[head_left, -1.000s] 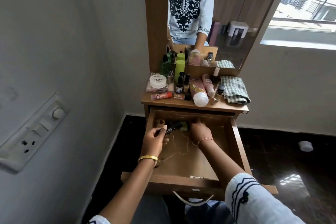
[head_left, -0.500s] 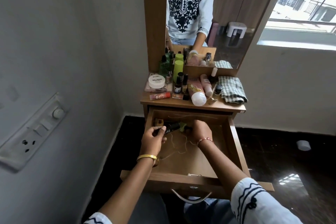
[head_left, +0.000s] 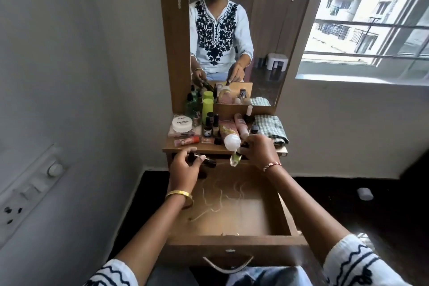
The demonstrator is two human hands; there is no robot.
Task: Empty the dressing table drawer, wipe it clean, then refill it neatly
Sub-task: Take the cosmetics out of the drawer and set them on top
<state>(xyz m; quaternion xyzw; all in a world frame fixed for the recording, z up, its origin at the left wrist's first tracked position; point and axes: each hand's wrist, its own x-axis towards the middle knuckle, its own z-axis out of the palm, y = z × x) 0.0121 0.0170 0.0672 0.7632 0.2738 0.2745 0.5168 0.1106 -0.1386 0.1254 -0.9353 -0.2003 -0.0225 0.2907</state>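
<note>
So we've got the drawer (head_left: 284,220) pulled right out under the dressing table (head_left: 199,149), and the only thing we can make out on its floor is some loose thread (head_left: 220,195). Our left hand (head_left: 184,169) is curled round a dark little bottle (head_left: 206,162) with a gold band, held just over the back of the drawer near the tabletop's front edge. Our right hand (head_left: 260,152) is up at that same edge, fingers pinching a small clear bottle (head_left: 235,158) with greenish liquid — it hangs just below the white cap of a pink tube (head_left: 228,137) lying on top. The tabletop is packed: a round white jar (head_left: 182,123), a green can (head_left: 207,109), a row of small dark bottles (head_left: 210,124), an orange tube (head_left: 186,140) lying flat, and a folded checked cloth (head_left: 270,127) on the right — all in front of the mirror (head_left: 262,30).
</note>
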